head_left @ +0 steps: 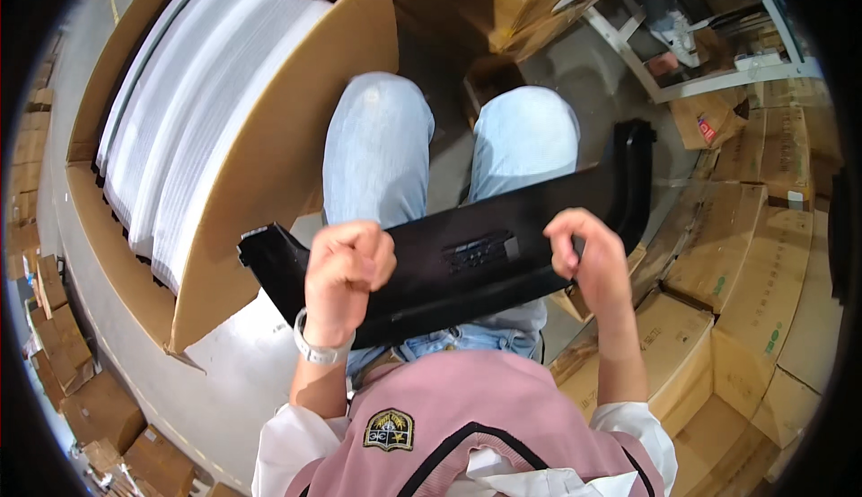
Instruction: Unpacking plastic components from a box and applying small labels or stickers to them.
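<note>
Long black panel slanting over my thighs
My left hand and right hand are curled at it; I can't tell whether either grips. It looks stiff, fairly light, perhaps slick (moulded plastic, I'd guess), so I'd hold both bent ends.

Denim lap, black panel across it, grey floor bearing brown cartons
</note>
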`<state>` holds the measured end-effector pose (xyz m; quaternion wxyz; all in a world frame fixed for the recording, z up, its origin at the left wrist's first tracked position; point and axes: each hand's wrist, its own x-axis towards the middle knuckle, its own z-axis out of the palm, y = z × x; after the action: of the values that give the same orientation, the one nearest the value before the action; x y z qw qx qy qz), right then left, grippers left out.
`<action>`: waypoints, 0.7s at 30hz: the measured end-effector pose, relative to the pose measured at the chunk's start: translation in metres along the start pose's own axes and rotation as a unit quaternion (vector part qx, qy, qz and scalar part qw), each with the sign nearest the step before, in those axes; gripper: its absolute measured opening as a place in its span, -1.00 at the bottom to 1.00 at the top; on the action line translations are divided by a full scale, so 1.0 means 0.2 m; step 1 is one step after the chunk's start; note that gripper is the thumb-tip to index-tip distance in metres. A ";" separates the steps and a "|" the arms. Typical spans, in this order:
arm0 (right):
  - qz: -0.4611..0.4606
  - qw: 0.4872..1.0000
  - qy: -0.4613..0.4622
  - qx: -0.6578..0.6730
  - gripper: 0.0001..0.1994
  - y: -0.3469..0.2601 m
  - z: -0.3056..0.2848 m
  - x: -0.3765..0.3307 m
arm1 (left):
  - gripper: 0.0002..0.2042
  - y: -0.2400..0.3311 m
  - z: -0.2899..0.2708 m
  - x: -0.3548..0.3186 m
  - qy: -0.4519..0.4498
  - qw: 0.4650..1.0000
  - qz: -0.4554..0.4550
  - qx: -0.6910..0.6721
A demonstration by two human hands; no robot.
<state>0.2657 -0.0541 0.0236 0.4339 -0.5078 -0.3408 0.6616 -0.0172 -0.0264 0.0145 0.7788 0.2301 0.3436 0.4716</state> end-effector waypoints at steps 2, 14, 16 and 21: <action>-0.339 0.834 -0.149 -0.410 -0.84 -0.05 0.06 -0.01 | -0.74 -0.01 0.06 -0.03 -0.003 0.999 0.011 0.050; -0.420 0.646 -0.169 -0.615 -0.79 -0.11 0.01 -0.24 | -0.62 0.18 0.25 -0.30 -0.523 0.786 0.192 0.268; -0.429 0.650 -0.112 -0.618 -0.76 -0.21 -0.01 -0.28 | -0.70 0.16 0.28 -0.28 -0.587 0.746 0.183 0.255; -0.465 0.640 0.060 -0.608 -0.73 -0.50 -0.07 -0.33 | -0.67 -0.07 0.31 -0.19 -0.665 0.716 0.115 0.176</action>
<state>0.3099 -0.0765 0.1335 0.2975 -0.4699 -0.8309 -0.0159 0.0246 -0.0693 0.0584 0.6921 0.6551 -0.2153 0.2135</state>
